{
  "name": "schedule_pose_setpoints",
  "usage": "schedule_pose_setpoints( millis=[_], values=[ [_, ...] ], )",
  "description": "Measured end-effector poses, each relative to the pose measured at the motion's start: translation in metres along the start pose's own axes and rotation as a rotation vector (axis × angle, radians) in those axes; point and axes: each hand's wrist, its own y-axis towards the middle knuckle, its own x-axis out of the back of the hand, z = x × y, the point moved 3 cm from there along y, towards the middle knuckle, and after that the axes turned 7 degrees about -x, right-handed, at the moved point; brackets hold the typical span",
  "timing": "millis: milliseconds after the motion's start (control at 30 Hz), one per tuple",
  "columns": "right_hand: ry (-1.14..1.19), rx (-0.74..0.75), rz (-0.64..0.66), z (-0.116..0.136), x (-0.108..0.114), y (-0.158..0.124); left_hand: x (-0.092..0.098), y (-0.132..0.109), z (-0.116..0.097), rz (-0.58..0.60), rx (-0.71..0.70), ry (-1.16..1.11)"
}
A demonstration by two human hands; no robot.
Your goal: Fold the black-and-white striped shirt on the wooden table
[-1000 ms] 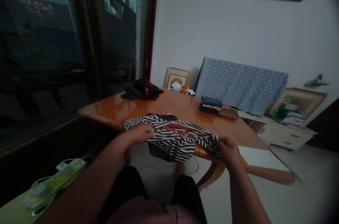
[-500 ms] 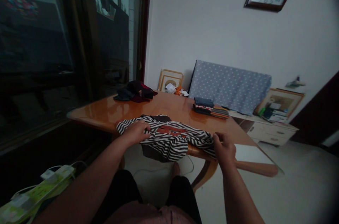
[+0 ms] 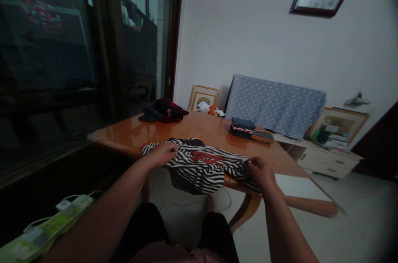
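Observation:
A black-and-white striped garment point(image 3: 199, 163) with a red print lies bunched along the near edge of the wooden table point(image 3: 214, 130), and part of it hangs over that edge. My left hand point(image 3: 166, 153) pinches the striped cloth at its left part. At the garment's right end, my right hand point(image 3: 260, 170) has its thumb and fingers closed on the cloth. Dark fabric shows behind the stripes and underneath the hanging part.
Dark caps point(image 3: 164, 110) lie at the table's back left. A folded clothes stack point(image 3: 250, 130) sits at the back right. A white sheet point(image 3: 301, 187) is on the right corner. A green power strip point(image 3: 52, 228) is at lower left.
The view has shifted slightly, so the scene sits a little lower and further right. My right hand has moved slightly inward along the garment's right end; both hands remain on the cloth.

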Motion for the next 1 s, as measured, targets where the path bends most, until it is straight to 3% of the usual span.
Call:
schedule_pose_setpoints(
  millis=[167,233,300,433,500,667,733,867,933,1000],
  values=[
    [0.327,0.064,-0.261,0.019,0.011,0.012,0.024,0.012,-0.002,-0.441,0.153,-0.47],
    [0.394,0.095,-0.279,0.021,0.009,0.012,0.029,0.011,0.0,-0.536,0.175,-0.62],
    [0.406,0.093,-0.178,0.019,0.003,0.012,0.028,0.007,0.005,-0.518,0.206,-0.653],
    [0.371,0.024,0.008,0.007,-0.007,0.012,0.022,-0.001,0.015,-0.355,0.289,-0.544],
    [0.429,-0.006,-0.035,0.005,-0.006,0.013,0.021,0.0,0.017,-0.373,0.286,-0.567],
    [0.665,-0.019,-0.302,0.007,0.005,0.017,0.03,0.006,0.016,-0.584,0.198,-0.788],
    [0.656,-0.031,-0.295,0.003,0.007,0.016,0.029,0.005,0.016,-0.48,0.221,-0.723],
    [0.511,-0.038,-0.162,-0.016,0.006,0.009,0.018,-0.004,0.016,-0.101,0.297,-0.509],
    [0.454,-0.035,-0.084,-0.028,0.004,0.006,0.016,-0.008,0.014,-0.053,0.295,-0.465],
    [0.417,-0.055,-0.021,-0.039,0.002,0.004,0.018,-0.009,0.009,-0.106,0.266,-0.429]
  ],
)
